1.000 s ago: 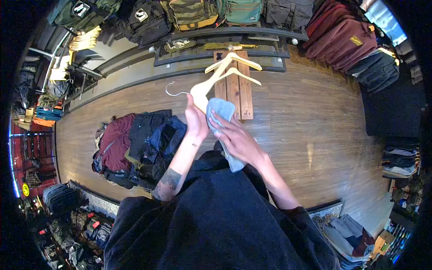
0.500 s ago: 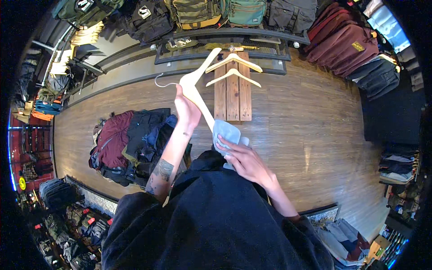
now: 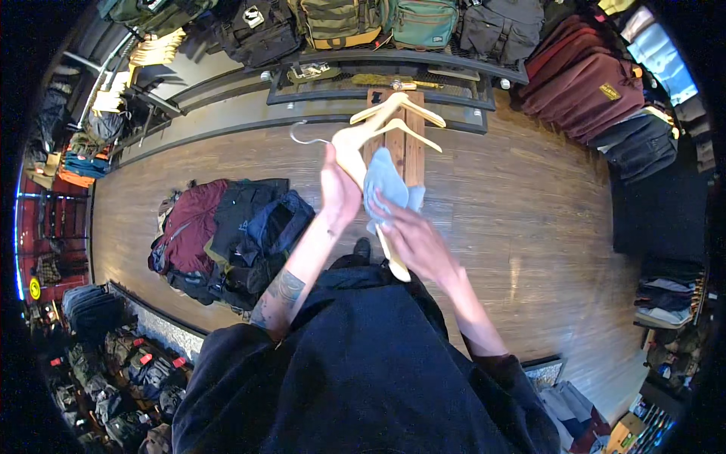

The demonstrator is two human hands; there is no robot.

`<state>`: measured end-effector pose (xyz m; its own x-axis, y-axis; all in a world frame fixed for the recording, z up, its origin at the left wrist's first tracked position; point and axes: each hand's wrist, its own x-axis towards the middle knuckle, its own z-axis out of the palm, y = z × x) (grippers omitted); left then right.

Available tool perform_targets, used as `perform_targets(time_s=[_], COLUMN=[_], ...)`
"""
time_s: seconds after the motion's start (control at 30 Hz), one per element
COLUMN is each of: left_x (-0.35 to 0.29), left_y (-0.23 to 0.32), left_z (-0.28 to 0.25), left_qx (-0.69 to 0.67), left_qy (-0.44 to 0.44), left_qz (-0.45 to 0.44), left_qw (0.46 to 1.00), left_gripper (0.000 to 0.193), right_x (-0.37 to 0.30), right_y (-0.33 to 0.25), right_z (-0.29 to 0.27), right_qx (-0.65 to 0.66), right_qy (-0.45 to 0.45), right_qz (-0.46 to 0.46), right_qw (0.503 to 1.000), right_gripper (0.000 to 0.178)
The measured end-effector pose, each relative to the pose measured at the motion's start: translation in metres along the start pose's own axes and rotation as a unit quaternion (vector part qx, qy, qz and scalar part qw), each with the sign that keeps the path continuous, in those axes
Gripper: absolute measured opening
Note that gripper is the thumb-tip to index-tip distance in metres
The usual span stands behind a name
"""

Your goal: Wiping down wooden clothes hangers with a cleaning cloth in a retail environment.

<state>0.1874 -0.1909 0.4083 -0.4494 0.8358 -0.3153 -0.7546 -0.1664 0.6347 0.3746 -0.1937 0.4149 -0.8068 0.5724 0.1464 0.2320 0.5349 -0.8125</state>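
Observation:
My left hand (image 3: 339, 191) grips a pale wooden clothes hanger (image 3: 351, 142) near its middle, just below the metal hook, which points left. One arm of the hanger slants up to the right; the other runs down toward my body. A blue-grey cloth (image 3: 386, 180) is wrapped over that lower arm, held by my right hand (image 3: 418, 244), whose fingers press on it. The hanger's lower tip shows past the cloth. Beyond, two more wooden hangers, an upper hanger (image 3: 431, 115) and a lower hanger (image 3: 425, 138), lie on a slatted wooden bench (image 3: 414, 164).
To the left, a heap of folded jackets (image 3: 227, 234) lies on the wooden floor (image 3: 484, 227). Backpacks (image 3: 425, 23) stand on a metal shelf (image 3: 340, 54) at the far side. Maroon garments (image 3: 582, 83) hang at the far right. Several bags (image 3: 121, 363) sit at the lower left.
The cloth has moved up the hanger's lower arm toward the middle, uncovering the lower tip. My left hand and the hanger have shifted right and slightly nearer.

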Motion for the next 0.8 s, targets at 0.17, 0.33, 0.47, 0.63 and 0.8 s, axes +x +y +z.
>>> perform_targets(time_s=[0.17,0.33,0.47,0.63,0.8], left_x=[0.030,0.018,0.020,0.012,0.017], left_y=[0.037,0.019,0.017,0.004,-0.008], left_z=[-0.041,-0.023,-0.031,-0.031,-0.071], left_qx=[-0.041,0.003,-0.009,0.608,0.419], left_qy=[0.016,0.041,0.039,0.103,-0.040], left_qz=[0.062,0.130,0.120,0.166,0.151], left_qw=[0.997,0.991,0.992,0.769,0.895], left_gripper=[0.056,0.053,0.049,0.039,0.015], right_x=[-0.051,-0.048,-0.035,-0.020,0.002], right_y=[-0.011,-0.014,0.004,0.035,0.067], right_z=[0.012,0.019,0.018,-0.026,-0.046], right_qx=[0.019,0.004,0.021,0.013,0.040], right_qy=[-0.025,0.060,0.157,0.344,0.404], right_qz=[0.018,0.006,-0.027,0.021,0.143], right_qw=[0.999,0.998,0.987,0.939,0.903], right_gripper=[0.052,0.056,0.045,0.023,0.030])
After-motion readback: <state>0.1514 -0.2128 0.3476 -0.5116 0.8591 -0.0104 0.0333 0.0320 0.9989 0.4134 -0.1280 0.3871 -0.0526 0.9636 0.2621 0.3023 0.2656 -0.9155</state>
